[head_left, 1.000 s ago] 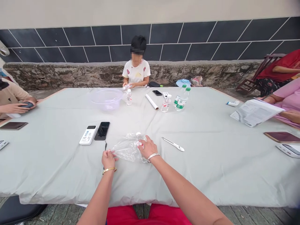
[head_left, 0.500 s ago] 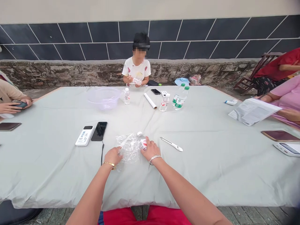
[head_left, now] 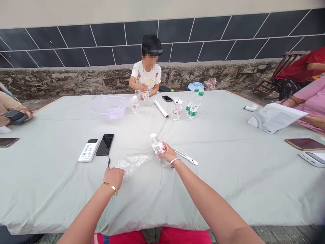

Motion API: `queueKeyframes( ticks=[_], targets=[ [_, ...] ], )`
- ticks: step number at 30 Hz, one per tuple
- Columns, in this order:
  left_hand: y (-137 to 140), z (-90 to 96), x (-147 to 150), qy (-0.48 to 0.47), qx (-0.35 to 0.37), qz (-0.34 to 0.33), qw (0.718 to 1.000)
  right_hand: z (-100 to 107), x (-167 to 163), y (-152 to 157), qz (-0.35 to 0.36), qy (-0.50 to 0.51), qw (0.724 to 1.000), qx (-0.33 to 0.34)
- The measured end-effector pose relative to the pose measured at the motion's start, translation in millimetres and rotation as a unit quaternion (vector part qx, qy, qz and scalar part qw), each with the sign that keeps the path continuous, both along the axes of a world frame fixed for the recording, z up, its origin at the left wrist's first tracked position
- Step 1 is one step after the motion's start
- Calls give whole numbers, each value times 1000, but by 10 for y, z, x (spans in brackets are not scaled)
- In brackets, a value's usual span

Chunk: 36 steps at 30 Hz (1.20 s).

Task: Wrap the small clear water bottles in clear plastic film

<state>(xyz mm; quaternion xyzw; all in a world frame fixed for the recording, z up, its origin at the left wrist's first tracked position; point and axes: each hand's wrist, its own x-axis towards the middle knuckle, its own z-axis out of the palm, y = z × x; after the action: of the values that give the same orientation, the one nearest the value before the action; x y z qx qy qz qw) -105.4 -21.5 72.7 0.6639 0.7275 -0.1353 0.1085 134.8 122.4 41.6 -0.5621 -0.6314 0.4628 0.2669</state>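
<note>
right hand (head_left: 167,153) has the small bottle (head_left: 157,147) in its grasp, tilted over the bench (head_left: 215,189)! left hand (head_left: 114,178) curls at the crumpled film (head_left: 135,162), can't tell if it's pinching; looks like parting the two, next calling for a steady bottle grip.

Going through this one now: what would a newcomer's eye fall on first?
Probably the small bottle tilted in the right hand, near the middle of the table. To its left, the left hand curls at crumpled clear plastic. Farther off, the translucent purple basin stands left of centre, two green-capped bottles right of it.
</note>
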Motion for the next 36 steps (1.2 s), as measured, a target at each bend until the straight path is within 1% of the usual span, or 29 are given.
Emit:
queueKeyframes(
  ticks=[3,5,8,10,12,13,15,16,17,18,19,20,21,22,23,24,25,26,28,30,31,32,33,34,35,36],
  targets=[
    [-71,52,147,-38,-45,-24,998,-69,-62,128,-65,83,991,83],
    [-71,80,254,-59,-58,-30,996,-111,-91,157,-105,105,982,114],
    [-32,124,389,-65,-61,-31,996,-158,-60,127,-128,77,979,139],
    [-9,159,455,-65,-64,-43,995,-154,13,79,-110,30,981,154],
    [-4,206,505,-71,-72,-63,993,-94,110,-4,-86,-14,981,172],
    [-9,235,527,-73,-77,-74,992,-39,157,-71,-86,-34,978,185],
    [-33,310,575,-77,-85,-91,989,117,225,-277,-108,-55,969,215],
    [-52,356,603,-81,-86,-99,988,210,233,-413,-112,-50,966,227],
    [-74,410,636,-93,-86,-108,986,306,221,-562,-96,-29,967,236],
    [-98,472,670,-119,-84,-122,982,400,187,-713,-42,17,971,236],
    [-122,541,704,-162,-82,-138,974,484,133,-854,57,73,970,223],
    [-146,615,733,-220,-79,-151,960,555,66,-972,176,127,957,193],
    [-167,691,750,-290,-77,-152,942,609,-6,-1062,269,180,935,147],
    [-183,766,753,-365,-75,-138,918,643,-76,-1122,342,222,908,96],
    [-194,833,738,-441,-73,-104,888,656,-135,-1155,389,251,885,47],
    [-198,888,706,-513,-71,-54,854,651,-181,-1170,410,264,873,7],
    [-196,926,661,-577,-62,8,814,630,-215,-1176,417,262,870,-21],
    [-188,944,609,-633,-43,76,769,595,-239,-1182,417,246,874,-41],
    [-157,917,509,-715,21,196,670,496,-281,-1214,402,194,892,-69],
    [-116,813,448,-762,97,279,576,383,-338,-1280,362,136,917,-95],
    [-94,741,438,-774,134,310,535,331,-374,-1322,341,106,929,-94],
    [-75,659,440,-780,169,332,503,287,-410,-1364,323,72,941,-74],
    [-58,572,450,-776,204,349,485,256,-443,-1404,311,30,949,-35],
    [-47,484,466,-757,241,361,488,240,-468,-1440,308,-23,951,17],
    [-42,399,482,-724,276,365,516,242,-484,-1470,309,-83,945,73],
    [-45,319,497,-678,305,356,566,264,-487,-1491,312,-143,931,124]
  ],
)
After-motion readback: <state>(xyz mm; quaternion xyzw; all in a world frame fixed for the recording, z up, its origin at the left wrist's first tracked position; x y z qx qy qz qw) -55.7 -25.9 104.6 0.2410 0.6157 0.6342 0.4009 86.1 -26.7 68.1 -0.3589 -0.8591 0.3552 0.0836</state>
